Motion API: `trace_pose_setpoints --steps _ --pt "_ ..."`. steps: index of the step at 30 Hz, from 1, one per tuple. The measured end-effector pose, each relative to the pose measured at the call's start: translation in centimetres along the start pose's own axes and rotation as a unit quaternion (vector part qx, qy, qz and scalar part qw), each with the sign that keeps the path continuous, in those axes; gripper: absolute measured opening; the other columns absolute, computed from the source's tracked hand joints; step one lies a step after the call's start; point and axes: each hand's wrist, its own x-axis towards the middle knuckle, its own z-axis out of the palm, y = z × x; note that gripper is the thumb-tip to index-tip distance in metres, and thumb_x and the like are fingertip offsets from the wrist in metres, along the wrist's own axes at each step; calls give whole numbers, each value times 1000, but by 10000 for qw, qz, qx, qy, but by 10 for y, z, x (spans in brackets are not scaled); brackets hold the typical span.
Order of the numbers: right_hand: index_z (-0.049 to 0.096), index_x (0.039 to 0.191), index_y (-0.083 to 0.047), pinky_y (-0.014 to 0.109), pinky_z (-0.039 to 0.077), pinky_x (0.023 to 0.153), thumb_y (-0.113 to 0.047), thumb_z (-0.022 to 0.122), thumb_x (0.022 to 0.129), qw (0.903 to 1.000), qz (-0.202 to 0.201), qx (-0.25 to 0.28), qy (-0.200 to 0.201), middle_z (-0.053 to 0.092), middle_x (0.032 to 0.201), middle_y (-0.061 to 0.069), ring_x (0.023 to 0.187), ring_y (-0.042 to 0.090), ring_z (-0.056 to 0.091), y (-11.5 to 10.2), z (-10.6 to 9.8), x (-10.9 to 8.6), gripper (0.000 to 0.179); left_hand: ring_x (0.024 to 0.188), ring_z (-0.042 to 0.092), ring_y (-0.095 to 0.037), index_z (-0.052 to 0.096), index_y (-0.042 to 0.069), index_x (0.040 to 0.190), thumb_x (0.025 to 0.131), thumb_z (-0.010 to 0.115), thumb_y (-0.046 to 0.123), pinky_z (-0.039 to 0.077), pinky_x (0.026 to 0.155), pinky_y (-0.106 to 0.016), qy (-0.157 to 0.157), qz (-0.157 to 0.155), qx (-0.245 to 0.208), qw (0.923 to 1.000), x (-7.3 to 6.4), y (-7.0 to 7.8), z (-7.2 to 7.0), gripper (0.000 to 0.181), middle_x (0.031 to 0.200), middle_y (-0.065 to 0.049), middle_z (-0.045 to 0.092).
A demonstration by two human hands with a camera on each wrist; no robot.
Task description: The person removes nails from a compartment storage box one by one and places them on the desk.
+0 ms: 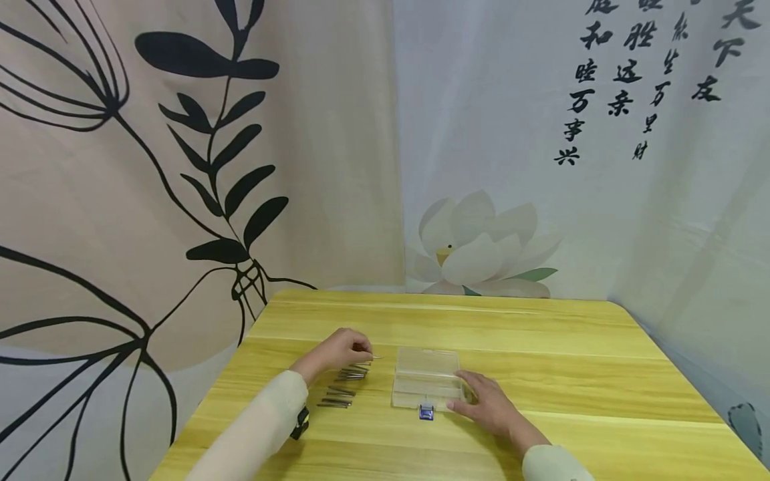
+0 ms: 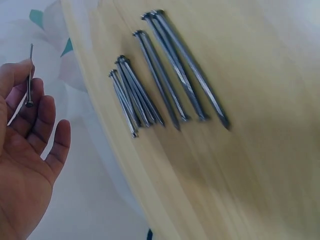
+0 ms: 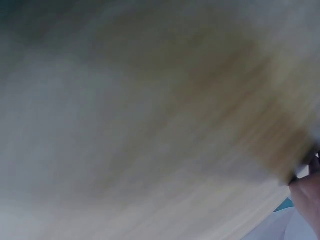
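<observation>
Pinched between the thumb and fingers of my left hand is a thin metal nail, its head pointing down in the left wrist view. Several loose nails lie on the table beside that hand, sorted in small groups from short to long. To their right stands a clear plastic box with a blue latch at its front. My right hand grips the box's right end, thumb at the front corner and fingers farther back. Blur covers most of the right wrist view, where only a thumb shows at the edge.
The yellow wood-grain table reaches back to a printed curtain with plants and writing. A black and yellow band shows at the left sleeve. Between the loose nails and the box lies bare tabletop.
</observation>
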Motion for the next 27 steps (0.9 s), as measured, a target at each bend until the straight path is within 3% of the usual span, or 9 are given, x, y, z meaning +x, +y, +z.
trace_pose_setpoints --steps 10,16,21,27 --pt "48 147 -11 67 27 105 -50 71 88 10000 65 18 -21 42 149 20 137 49 32 1 2 0 75 82 62 -18 74 6 98 98 65 14 51 71 -30 -14 -76 -23 10000 -28 -15 -5 11 95 -4 70" --pt "47 147 -11 67 27 106 -50 71 89 10000 42 13 -26 42 150 20 137 49 32 1 2 0 74 74 59 -11 73 8 93 97 67 15 50 66 -28 -17 53 48 10000 -44 -20 -4 10 88 0 68" --pt "47 147 -11 67 27 106 -49 71 89 10000 43 6 -6 42 150 19 137 49 32 1 2 1 74 75 58 -9 73 6 92 96 67 12 50 66 -27 -17 51 -6 10000 -56 -25 -2 9 89 -2 68" --pt "47 148 -11 68 27 105 -49 71 89 10000 66 27 -31 42 150 20 137 50 31 0 1 0 74 78 60 -8 74 7 91 94 69 10 51 69 -26 49 140 49 9999 -70 -32 1 7 89 5 67"
